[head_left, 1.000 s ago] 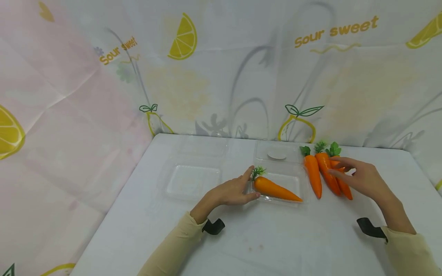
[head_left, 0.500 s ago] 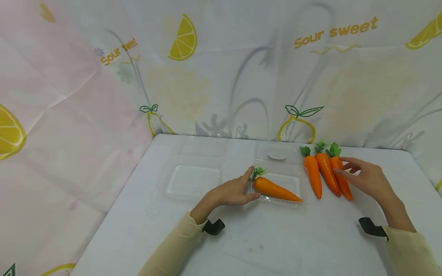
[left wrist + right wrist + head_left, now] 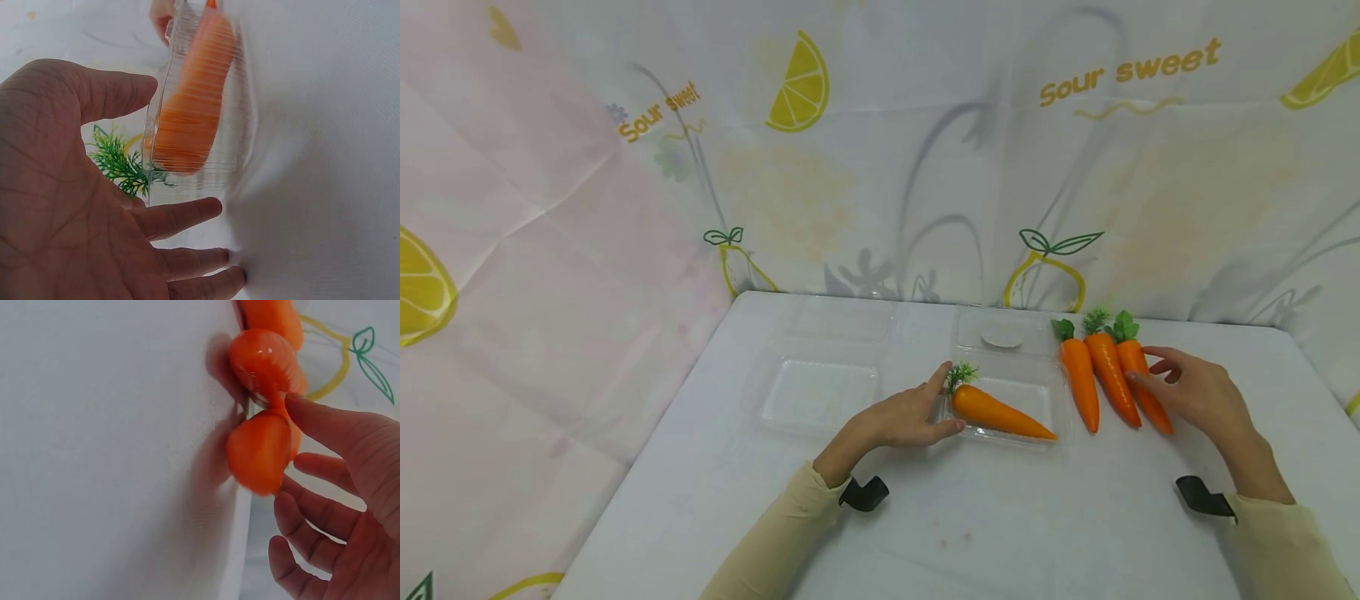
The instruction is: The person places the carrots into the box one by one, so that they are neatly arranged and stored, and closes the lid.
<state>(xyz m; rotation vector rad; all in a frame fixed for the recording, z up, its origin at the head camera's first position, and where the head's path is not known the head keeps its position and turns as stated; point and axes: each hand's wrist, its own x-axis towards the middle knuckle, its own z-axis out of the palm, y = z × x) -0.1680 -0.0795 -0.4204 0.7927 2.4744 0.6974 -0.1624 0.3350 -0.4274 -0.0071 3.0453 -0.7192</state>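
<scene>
In the head view, an orange toy carrot (image 3: pixel 1000 412) with feathery green leaves lies slanted in a clear plastic container (image 3: pixel 1054 392), its lid folded back. My left hand (image 3: pixel 906 414) rests at the container's left side, its fingers spread along the wall; the left wrist view shows thumb and fingers straight beside the ribbed plastic (image 3: pixel 187 178). Three more carrots lie side by side to the right. At the rightmost carrot (image 3: pixel 1150 403), my right hand (image 3: pixel 1202 393) pinches the upper body, thumb on one side and fingers on the other.
The left carrot (image 3: pixel 1079 385) and middle carrot (image 3: pixel 1111 379) of the group lie close to the one in hand. A second clear container (image 3: pixel 820 392) stands open at the left. Behind the white table (image 3: pixel 1000 525) hangs a lemon-print cloth (image 3: pixel 880 167).
My right hand has drawn back a little from the middle carrot to the rightmost one, whose tip has swung slightly right. The left hand stays at the container.
</scene>
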